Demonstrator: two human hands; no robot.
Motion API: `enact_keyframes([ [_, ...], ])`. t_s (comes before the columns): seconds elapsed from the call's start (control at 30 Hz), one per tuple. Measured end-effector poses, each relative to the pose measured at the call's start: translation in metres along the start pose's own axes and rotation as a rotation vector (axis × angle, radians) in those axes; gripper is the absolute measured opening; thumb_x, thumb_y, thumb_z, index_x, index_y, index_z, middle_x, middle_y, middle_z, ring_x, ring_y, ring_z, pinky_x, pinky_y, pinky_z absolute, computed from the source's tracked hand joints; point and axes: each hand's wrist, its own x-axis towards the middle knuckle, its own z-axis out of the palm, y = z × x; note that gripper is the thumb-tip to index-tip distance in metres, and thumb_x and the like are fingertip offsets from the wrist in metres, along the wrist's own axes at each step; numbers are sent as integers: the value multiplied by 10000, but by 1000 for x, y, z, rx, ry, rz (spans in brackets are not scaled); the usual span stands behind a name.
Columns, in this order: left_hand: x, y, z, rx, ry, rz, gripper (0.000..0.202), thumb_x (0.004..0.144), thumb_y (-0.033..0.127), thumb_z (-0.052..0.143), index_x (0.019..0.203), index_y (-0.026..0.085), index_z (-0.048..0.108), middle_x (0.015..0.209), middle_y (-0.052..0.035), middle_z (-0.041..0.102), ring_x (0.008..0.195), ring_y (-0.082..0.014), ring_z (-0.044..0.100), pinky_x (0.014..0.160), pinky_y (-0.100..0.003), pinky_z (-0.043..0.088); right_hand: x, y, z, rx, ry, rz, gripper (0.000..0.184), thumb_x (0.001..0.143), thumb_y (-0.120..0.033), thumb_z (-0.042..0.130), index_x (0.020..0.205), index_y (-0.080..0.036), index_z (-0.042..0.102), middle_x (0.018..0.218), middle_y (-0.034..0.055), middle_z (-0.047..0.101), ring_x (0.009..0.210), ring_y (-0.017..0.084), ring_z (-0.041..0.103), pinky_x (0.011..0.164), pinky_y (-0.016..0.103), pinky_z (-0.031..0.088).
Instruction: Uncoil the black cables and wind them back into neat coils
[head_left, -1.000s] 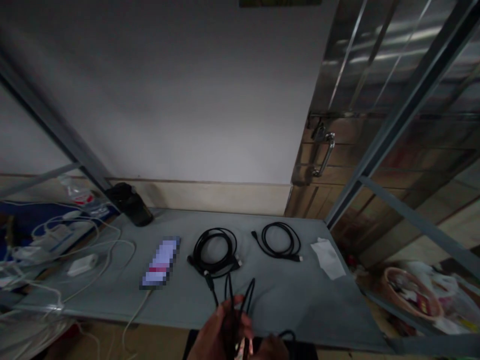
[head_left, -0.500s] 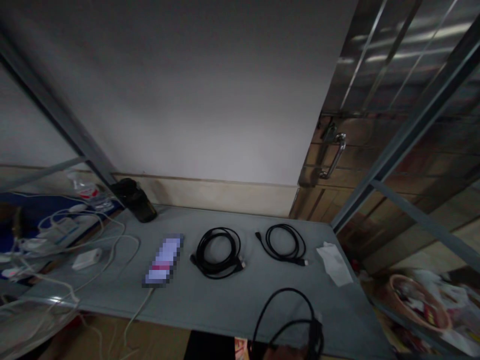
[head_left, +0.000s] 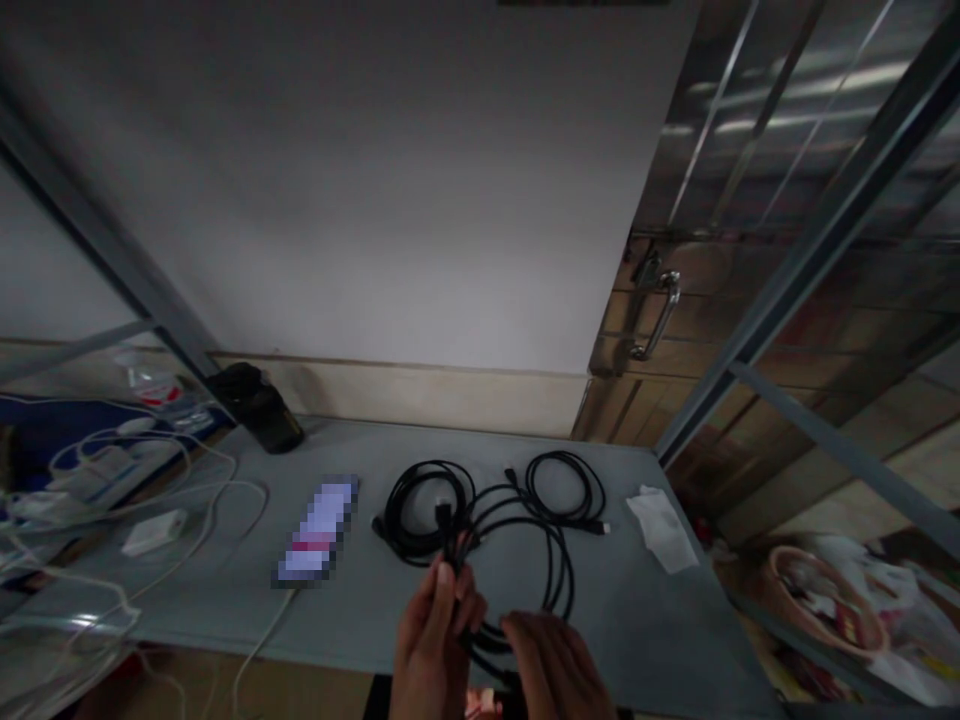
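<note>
Fingers (head_left: 444, 585) of left hand (head_left: 433, 650) pinch strands of thin black cable (head_left: 559, 565) together so its loop holds round above grey table (head_left: 660, 620), near front edge; right hand (head_left: 559, 668) w/ half-bent fingers props lower turns, grip unclear.

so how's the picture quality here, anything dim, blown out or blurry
Head view: dim overall, so the left hand, right hand and cable look murky; streaks of glare run down the metal door; the right edge is soft and smeared; the phone screen is pixelated.
</note>
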Motion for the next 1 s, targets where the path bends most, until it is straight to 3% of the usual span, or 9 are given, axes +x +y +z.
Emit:
enact_keyframes([
  [0.07,20,10,-5,-95,46,27,460,759,581,1019,958,229,801,789,26,604,640,-114,491,643,-259,518,14,-8,21,-5,-37,12,412,1115,-446,624,1427,-184,687,1247,161,772,1129,349,762,1048,495,636],
  [0.13,40,19,-13,-127,44,59,486,695,528,1070,885,208,758,779,38,574,671,-112,499,644,-243,515,33,-12,41,-25,-128,8,420,1058,-286,722,1459,-172,670,1278,145,754,1189,340,734,1134,496,600],
  [0.23,71,30,-35,-55,44,163,529,696,587,1053,862,199,734,787,31,580,712,-126,531,669,-249,527,65,-6,71,-61,-236,-65,398,1011,-124,752,1405,-162,711,1231,118,743,1237,321,701,1206,489,557],
  [0.33,103,34,-72,295,136,325,585,748,752,945,844,209,746,790,-3,659,744,-173,603,710,-290,561,91,4,98,-52,-337,-121,163,1046,-163,750,1204,-184,780,1152,90,734,1195,309,698,1183,514,574],
  [0.47,131,26,-121,781,254,516,649,792,787,863,1116,227,808,1006,-86,779,953,-325,763,886,-454,649,103,12,118,3,-428,-126,48,1051,-204,767,1097,-217,770,1134,59,718,1124,287,695,1030,464,643],
  [0.6,132,8,-147,1098,278,808,627,965,608,755,1477,250,701,1441,-175,694,1316,-398,700,1161,-635,568,98,21,121,35,-412,-54,332,1008,-140,803,1316,-234,721,1264,59,716,1141,259,709,1028,414,642],
  [0.73,122,-5,-160,1353,-6,954,421,1067,388,668,1481,400,741,1632,-103,636,1516,-377,596,1232,-636,534,83,61,112,90,-325,107,609,946,-196,885,1492,-241,619,1457,114,653,1331,308,666,1140,468,607],
  [0.87,123,-7,-173,1426,-178,924,411,1035,442,734,1443,458,777,1495,-54,765,1465,-377,648,1182,-598,602,58,135,92,-92,-201,196,471,1084,-343,704,1518,-210,582,1447,173,649,1318,355,665,1094,558,608],
  [1.0,134,-8,-179,1410,-171,869,367,1050,507,708,1398,455,809,1425,-45,801,1446,-375,660,1187,-606,598,36,184,73,-228,-212,231,272,1165,-437,574,1214,-197,689,1151,118,731,1057,315,725,950,488,615],
])
